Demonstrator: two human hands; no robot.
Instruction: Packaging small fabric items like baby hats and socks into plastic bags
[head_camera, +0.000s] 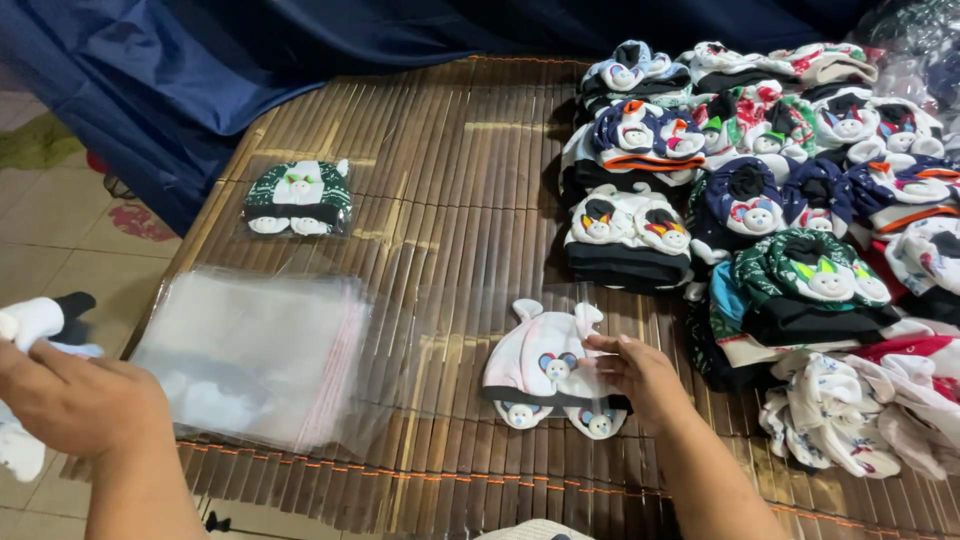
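Observation:
My right hand (640, 375) rests on a white and pink baby cap set (540, 365) with small booties, which lies on the bamboo mat (450, 180) inside or under a clear plastic bag (470, 310). My left hand (80, 400) is at the left edge, closed around a white and black cloth item (35, 325), held off the mat over the floor. A stack of clear plastic bags (250, 355) lies between my two hands.
A bagged green cap set (298, 198) lies at the mat's far left. Many stacked caps in mixed colours (760, 190) fill the right side. Blue fabric (200, 70) hangs behind. Tiled floor (50, 230) shows to the left.

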